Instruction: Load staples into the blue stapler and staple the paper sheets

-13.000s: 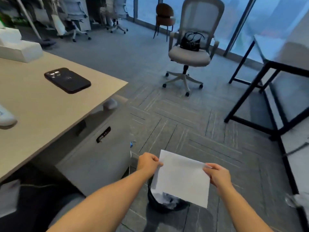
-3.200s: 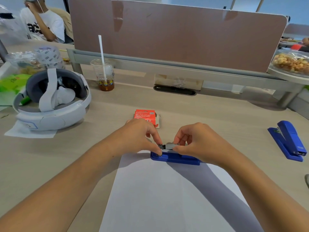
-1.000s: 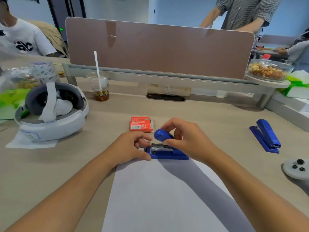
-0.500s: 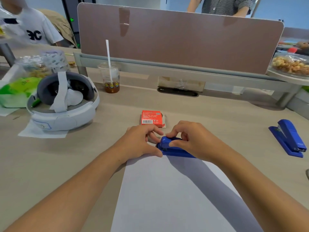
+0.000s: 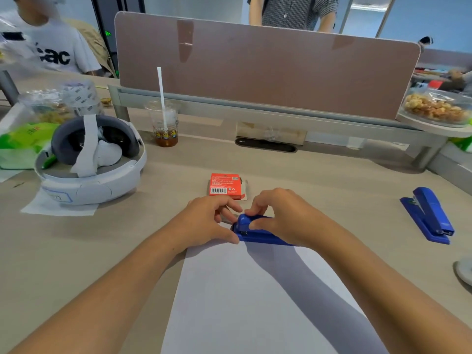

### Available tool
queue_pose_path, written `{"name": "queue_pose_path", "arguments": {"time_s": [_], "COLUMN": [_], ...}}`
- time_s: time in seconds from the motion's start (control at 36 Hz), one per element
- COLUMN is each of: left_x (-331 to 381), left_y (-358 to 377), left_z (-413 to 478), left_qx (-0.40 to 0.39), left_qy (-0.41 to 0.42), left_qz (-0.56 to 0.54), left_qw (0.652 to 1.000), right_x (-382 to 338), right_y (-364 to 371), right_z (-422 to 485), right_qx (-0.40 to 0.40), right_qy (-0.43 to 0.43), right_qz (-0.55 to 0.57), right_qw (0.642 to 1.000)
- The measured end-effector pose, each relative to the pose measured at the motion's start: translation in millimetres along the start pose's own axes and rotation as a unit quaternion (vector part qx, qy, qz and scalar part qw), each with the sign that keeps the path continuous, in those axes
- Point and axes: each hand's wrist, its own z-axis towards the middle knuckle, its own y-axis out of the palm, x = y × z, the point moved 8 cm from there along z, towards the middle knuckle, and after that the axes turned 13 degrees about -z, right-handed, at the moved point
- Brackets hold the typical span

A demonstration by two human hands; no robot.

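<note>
My right hand (image 5: 278,218) curled over the closed blue stapler (image 5: 258,232), left hand (image 5: 207,223) pinching its front on the paper sheets (image 5: 255,297); loading seemed done, stapling remained.

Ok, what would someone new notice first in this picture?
Dead centre, the left hand and right hand hold a blue stapler at the far edge of a white paper sheet. A red staple box lies just behind them. A second stapler sits far right, a white headset far left.

Blue stapler (image 5: 258,229), white paper sheets (image 5: 255,297), red staple box (image 5: 226,186), beige desk (image 5: 102,238).
</note>
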Motion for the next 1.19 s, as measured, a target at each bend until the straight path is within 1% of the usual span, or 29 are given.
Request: {"name": "queue_pose_path", "arguments": {"time_s": [0.14,0.28,0.33,0.42,0.5,0.58,0.67,0.72,0.78,0.83,0.92,1.03,1.11,1.19], "left_x": [1.8,4.0,8.5,15.7,19.9,23.4,20.4,18.9,21.7,24.7,32.4,46.6,61.9,78.1], "left_y": [0.7,1.3,0.9,2.6,4.8,4.8,8.3,13.6,18.6,19.6,18.4,28.3,37.3,50.8], "left_z": [-1.1,-4.7,-6.8,-9.9,-12.3,-11.5,-10.9,-11.8,-14.5,-14.8,-9.0,-0.6,2.6,3.4], "left_qx": [-0.002,-0.010,-0.014,-0.014,-0.004,0.012,0.019,0.012,-0.006,-0.003,0.013,0.002,-0.009,-0.027], "left_qy": [0.006,0.004,0.004,0.006,0.005,0.019,-0.001,-0.022,-0.042,-0.070,-0.090,-0.121,-0.113,-0.101], "left_qz": [0.017,0.008,0.025,0.037,0.030,0.018,-0.028,-0.094,-0.191,-0.266,-0.297,-0.404,-0.416,-0.424], "left_qw": [1.000,1.000,1.000,0.999,1.000,1.000,0.999,0.995,0.981,0.961,0.950,0.907,0.902,0.900], "right_x": [3.2,4.8,11.8,20.5,23.2,25.6,28.7,31.2,35.5,40.5,48.6,63.1,73.8,89.5], "right_y": [1.6,-1.5,-2.4,0.3,2.9,5.4,12.4,14.2,12.9,7.9,1.6,-1.4,-8.1,-18.9], "right_z": [0.6,-4.2,-8.8,-16.2,-21.6,-27.3,-34.0,-38.3,-42.4,-47.4,-55.3,-63.9,-73.6,-85.6], "right_qx": [0.001,0.033,0.044,0.028,0.018,0.026,0.021,0.026,0.038,0.054,0.070,0.080,0.092,0.093], "right_qy": [0.002,-0.015,-0.005,0.010,0.021,0.035,0.046,0.052,0.058,0.061,0.064,0.053,0.034,0.043], "right_qz": [0.013,-0.006,-0.010,-0.012,-0.001,0.023,0.059,0.064,0.072,0.083,0.119,0.174,0.248,0.310], "right_qw": [1.000,0.999,0.999,0.999,1.000,0.999,0.997,0.996,0.995,0.993,0.988,0.980,0.964,0.945]}}
